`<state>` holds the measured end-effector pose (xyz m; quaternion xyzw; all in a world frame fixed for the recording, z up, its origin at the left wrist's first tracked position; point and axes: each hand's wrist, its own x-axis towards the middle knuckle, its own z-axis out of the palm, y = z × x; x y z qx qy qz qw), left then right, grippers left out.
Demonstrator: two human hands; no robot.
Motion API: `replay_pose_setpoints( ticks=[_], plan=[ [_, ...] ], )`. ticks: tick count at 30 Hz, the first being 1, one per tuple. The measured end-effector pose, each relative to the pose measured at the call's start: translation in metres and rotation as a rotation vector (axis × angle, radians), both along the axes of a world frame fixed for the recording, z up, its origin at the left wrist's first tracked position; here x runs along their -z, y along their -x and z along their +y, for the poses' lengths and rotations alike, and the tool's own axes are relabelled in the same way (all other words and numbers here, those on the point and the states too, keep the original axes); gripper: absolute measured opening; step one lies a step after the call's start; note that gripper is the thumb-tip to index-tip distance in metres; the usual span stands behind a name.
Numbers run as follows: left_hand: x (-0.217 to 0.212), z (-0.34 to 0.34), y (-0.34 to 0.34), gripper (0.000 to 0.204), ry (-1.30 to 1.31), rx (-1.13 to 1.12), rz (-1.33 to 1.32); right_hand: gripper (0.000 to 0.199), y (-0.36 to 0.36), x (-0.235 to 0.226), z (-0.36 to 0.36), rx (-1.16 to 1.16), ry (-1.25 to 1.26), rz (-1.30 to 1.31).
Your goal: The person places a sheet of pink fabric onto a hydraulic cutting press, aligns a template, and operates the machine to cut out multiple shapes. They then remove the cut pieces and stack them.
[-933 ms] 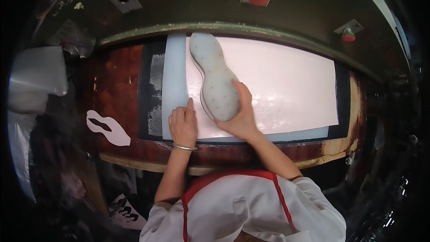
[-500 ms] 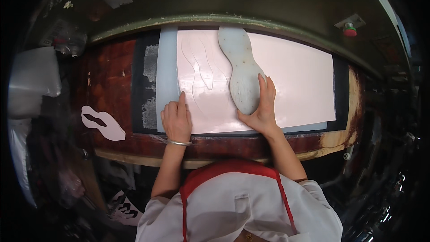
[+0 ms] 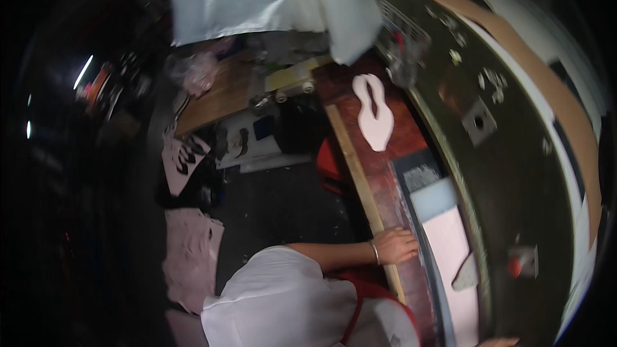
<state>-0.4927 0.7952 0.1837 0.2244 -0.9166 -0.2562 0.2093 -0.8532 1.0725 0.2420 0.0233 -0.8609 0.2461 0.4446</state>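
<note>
The person's left hand (image 3: 395,246) lies palm down on the near side of the red-brown tabletop (image 3: 385,186), fingers loose and together, reaching to the dark mat (image 3: 421,157); I see nothing gripped in it, and a silver bangle (image 3: 376,252) circles the wrist. Only a sliver of the right hand (image 3: 500,342) shows at the bottom edge, so I can't tell whether it's holding anything. The pale grey dotted block (image 3: 467,274) sits on the pink sheet (image 3: 448,234), well apart from the left hand and close to the green machine beam (image 3: 479,238). Under that sheet a light blue board (image 3: 434,199) sticks out, and the dark mat lies beneath both. Farther along the tabletop there's a pink cut-out (image 3: 376,130), shaped like a shoe upper with a long slot, lying flat by itself. A red button (image 3: 515,267) is fixed to the machine. Over on the floor side I notice a pink scrap with dark holes (image 3: 173,166), and nearer the person's white sleeve (image 3: 257,289) hangs more pink material (image 3: 191,257), blurry from here.
</note>
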Motion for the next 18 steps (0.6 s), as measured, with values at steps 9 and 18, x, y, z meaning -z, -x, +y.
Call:
replay_pose_setpoints(
  ticks=[9, 18],
  plan=[
    [0.003, -0.049, 0.033, 0.017, 0.048, 0.003, 0.094, 0.093, -0.085, 0.000, -0.019, -0.243, -0.022, -0.175],
    [0.015, -0.035, 0.018, 0.024, -0.095, -0.061, 0.110, 0.025, -0.236, 0.030, -0.015, -0.708, -0.128, -0.753]
  ],
)
